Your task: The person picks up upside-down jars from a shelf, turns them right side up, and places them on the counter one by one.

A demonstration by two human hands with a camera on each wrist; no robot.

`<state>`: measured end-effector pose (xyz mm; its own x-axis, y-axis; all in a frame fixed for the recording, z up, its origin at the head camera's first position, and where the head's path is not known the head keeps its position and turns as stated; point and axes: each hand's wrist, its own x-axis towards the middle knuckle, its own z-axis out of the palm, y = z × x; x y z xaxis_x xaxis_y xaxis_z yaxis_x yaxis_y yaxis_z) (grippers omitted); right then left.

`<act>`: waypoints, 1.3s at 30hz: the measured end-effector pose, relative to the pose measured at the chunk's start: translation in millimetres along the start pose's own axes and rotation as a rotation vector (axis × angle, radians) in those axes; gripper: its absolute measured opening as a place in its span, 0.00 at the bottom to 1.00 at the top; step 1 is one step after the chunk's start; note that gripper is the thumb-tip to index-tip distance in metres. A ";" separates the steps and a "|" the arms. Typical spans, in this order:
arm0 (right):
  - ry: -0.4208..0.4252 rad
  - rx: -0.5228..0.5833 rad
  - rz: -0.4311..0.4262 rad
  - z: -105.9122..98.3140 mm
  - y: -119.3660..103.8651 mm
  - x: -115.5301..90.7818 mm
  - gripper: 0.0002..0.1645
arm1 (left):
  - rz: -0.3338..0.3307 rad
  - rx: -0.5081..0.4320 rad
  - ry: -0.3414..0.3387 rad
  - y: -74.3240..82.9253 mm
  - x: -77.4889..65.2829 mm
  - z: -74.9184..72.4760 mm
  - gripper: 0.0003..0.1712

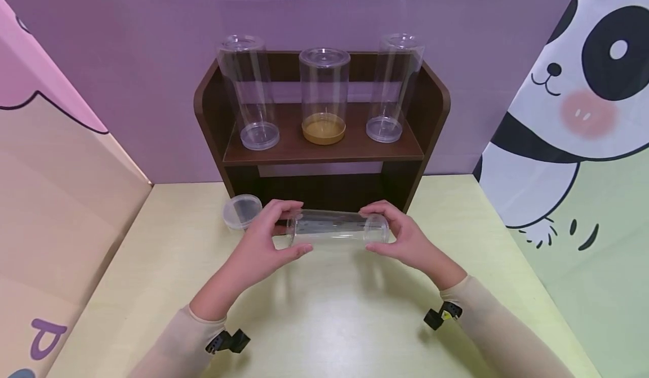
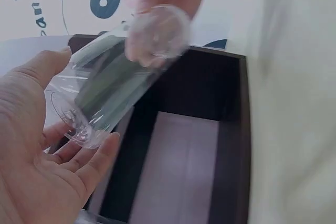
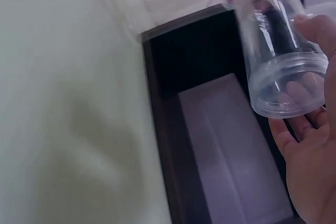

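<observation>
A clear plastic jar (image 1: pixel 329 228) lies sideways above the table, held between both hands. My left hand (image 1: pixel 258 240) grips its left end, thumb on the near side and fingers on the far side. In the left wrist view its fingertips meet the jar's round end. Around the other end, my right hand (image 1: pixel 405 240) curls its thumb and fingers. A clear ridged lid (image 3: pixel 286 85) caps that end in the right wrist view. Beyond the left hand, a short round clear tub (image 1: pixel 242 211) stands on the table, partly hidden behind the wrist side of the hand.
A dark brown two-tier shelf (image 1: pixel 324 155) stands at the back. Its upper tier carries a left clear jar (image 1: pixel 248 90), a middle jar (image 1: pixel 324 85) with a gold bottom, and a right clear jar (image 1: pixel 395 85). Printed panels flank the pale table (image 1: pixel 324 321).
</observation>
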<state>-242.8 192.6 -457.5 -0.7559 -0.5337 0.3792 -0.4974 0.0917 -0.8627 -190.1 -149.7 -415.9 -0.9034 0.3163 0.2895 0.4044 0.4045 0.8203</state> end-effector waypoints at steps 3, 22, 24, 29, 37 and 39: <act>0.017 0.021 0.009 -6.2 -5.5 -0.1 0.38 | -0.004 -0.046 -0.011 -7.6 -4.2 6.2 0.43; 0.019 0.078 0.015 -15.5 -5.5 -4.3 0.43 | -0.120 -0.292 0.008 -23.2 -10.4 11.2 0.40; 0.020 0.083 0.022 -16.1 -5.2 -4.8 0.43 | -0.115 -0.315 0.008 -23.5 -10.2 11.6 0.40; 0.037 0.093 0.035 -17.2 -8.9 -4.4 0.43 | -0.099 -0.330 -0.008 -25.3 -9.7 13.5 0.40; 0.086 0.165 0.014 -20.0 -20.3 4.8 0.41 | -0.097 -0.118 -0.048 -36.7 -8.9 24.5 0.39; 0.096 0.170 0.016 -19.2 -23.6 8.4 0.40 | -0.101 -0.083 -0.077 -40.6 -8.0 29.8 0.39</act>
<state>-245.6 202.1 -427.5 -0.8046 -0.4496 0.3879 -0.4118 -0.0481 -0.9100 -195.1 -143.0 -466.2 -0.9240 0.3439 0.1674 0.2961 0.3662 0.8822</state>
